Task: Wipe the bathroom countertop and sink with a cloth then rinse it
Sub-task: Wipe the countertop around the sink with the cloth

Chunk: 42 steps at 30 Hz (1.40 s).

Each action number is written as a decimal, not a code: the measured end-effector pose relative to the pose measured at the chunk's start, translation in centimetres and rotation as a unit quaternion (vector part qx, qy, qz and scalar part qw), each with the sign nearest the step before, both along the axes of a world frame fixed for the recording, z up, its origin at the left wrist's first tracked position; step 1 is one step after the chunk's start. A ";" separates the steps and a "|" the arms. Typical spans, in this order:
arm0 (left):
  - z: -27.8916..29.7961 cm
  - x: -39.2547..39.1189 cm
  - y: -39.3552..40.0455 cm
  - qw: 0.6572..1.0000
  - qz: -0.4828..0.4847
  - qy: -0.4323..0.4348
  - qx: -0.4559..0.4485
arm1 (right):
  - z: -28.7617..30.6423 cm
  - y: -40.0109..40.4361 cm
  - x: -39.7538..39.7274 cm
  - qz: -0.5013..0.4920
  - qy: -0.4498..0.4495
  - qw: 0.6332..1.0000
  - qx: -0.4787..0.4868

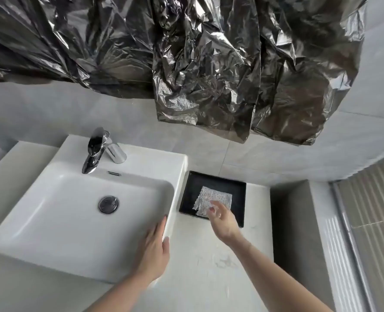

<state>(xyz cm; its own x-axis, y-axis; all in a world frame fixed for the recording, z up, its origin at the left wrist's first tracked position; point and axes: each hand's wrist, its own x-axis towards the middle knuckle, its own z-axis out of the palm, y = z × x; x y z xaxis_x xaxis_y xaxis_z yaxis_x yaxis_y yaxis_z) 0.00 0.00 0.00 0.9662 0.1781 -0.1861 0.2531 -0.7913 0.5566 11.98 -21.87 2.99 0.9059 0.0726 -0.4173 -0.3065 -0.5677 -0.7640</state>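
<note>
Right hand (220, 218) — blurred — over cloth (212, 199)

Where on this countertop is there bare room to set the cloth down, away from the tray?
Bare pale stone countertop lies between the white basin and the right wall, nearer than the black rectangular tray. The tray is crowded: patterned white cloth with the right hand over it. The left hand rests on the basin's corner.

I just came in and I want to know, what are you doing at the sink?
A person is getting ready to clean. The right hand reaches over a folded patterned cloth lying in a black tray on the countertop; a grip isn't clear yet. The left hand rests flat on the right rim of the white sink. No water runs from the faucet, and wiping has not begun.
</note>
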 end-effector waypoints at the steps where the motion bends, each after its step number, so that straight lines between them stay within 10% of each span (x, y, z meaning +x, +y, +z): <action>1: -0.1 -0.1 -0.2 1.000 0.018 -0.014 -0.013 | -0.4 0.2 0.8 0.016 -0.019 0.999 -0.028; 18: -0.8 -0.2 -0.6 0.997 0.043 -0.066 0.014 | -6.4 0.5 9.9 0.184 -0.046 0.911 -0.367; 34: 1.2 -0.4 -0.9 0.998 0.040 0.011 0.041 | 3.7 -6.2 -6.6 -0.075 0.012 0.985 0.157; 42: 7.2 -10.9 -0.1 0.993 0.004 -0.112 -0.029 | -4.7 -11.4 -17.7 -0.235 0.120 0.960 -0.093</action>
